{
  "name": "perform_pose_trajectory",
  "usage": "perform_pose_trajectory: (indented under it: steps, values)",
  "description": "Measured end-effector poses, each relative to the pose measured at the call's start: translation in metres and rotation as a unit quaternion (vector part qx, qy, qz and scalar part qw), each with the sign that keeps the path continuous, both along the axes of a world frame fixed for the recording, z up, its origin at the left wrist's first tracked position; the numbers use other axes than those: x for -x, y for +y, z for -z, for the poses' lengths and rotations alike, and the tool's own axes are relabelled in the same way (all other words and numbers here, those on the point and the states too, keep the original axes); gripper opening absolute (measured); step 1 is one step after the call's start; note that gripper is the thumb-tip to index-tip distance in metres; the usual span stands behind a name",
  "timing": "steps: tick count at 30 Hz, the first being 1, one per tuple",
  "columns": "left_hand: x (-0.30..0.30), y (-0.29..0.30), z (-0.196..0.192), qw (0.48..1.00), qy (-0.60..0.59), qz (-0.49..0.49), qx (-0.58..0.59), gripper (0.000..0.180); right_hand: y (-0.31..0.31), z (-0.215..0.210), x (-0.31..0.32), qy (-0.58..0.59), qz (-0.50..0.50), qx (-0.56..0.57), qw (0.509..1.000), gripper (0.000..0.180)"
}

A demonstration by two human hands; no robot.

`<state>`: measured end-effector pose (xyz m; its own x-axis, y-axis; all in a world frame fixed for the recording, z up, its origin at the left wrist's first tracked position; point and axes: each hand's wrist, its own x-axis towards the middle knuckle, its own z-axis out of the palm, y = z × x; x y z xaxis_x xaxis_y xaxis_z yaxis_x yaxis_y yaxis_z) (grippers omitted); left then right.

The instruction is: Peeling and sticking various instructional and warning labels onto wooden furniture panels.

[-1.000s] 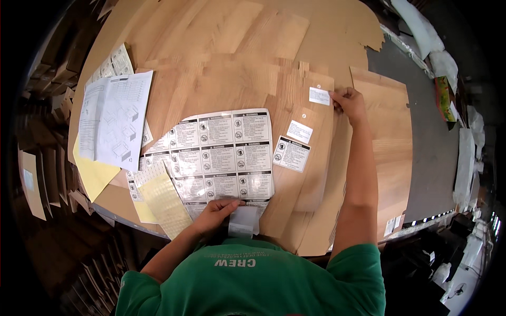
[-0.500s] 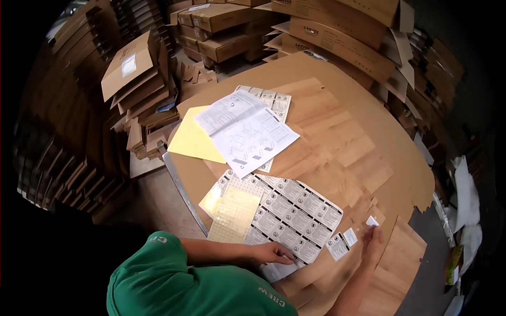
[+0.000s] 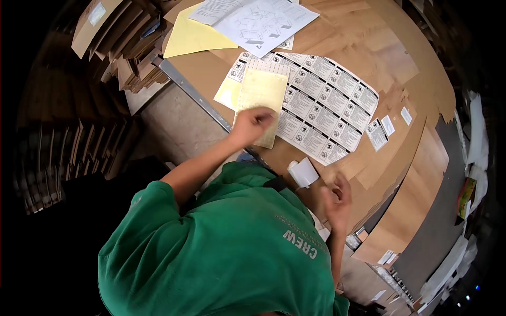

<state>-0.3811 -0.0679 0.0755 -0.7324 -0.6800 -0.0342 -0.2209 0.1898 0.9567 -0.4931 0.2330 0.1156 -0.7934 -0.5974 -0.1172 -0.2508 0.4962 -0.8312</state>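
Note:
My left hand (image 3: 252,127) is over the lower part of a pale yellow sheet with a grid of small dots (image 3: 263,87). Its fingers are curled together, and whatever they may hold is hidden. A large white sheet of printed black-and-white labels (image 3: 327,105) lies partly under the yellow one. My right hand (image 3: 336,199) is raised by the near table edge, fingers apart and nothing in them. Close to it stands a roll of white labels (image 3: 304,173). Farther right, a cut-off printed label (image 3: 376,137) lies beside two small white labels (image 3: 406,115).
Instruction papers with line drawings (image 3: 263,23) overlap a plain yellow sheet (image 3: 197,37) at the far side. The wood-look tabletop (image 3: 363,31) has a metal-edged left side. Stacked cardboard (image 3: 126,37) stands at the left. White wrapping (image 3: 477,131) hangs on the far right.
My left hand has moved from the label sheet's near edge onto the yellow dotted sheet. My right hand has left the small white label and drawn back beside the roll. The view has tilted down.

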Motion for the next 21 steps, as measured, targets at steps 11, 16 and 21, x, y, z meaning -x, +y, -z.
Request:
perform_pose_trajectory:
  steps: [11,16,21]
  values:
    - [-0.034,-0.084,0.038,0.981,-0.038,-0.189,-0.014,0.029,-0.044,0.025,-0.034,0.123,-0.257,-0.132,0.949,0.046]
    - [-0.003,-0.094,0.025,0.983,-0.094,-0.155,0.017,0.053,0.036,-0.006,0.025,0.066,-0.050,-0.074,0.994,0.036]
    - [0.019,-0.099,0.010,0.990,-0.084,-0.111,0.021,0.084,0.152,-0.012,0.103,0.135,0.098,-0.355,0.920,0.036]
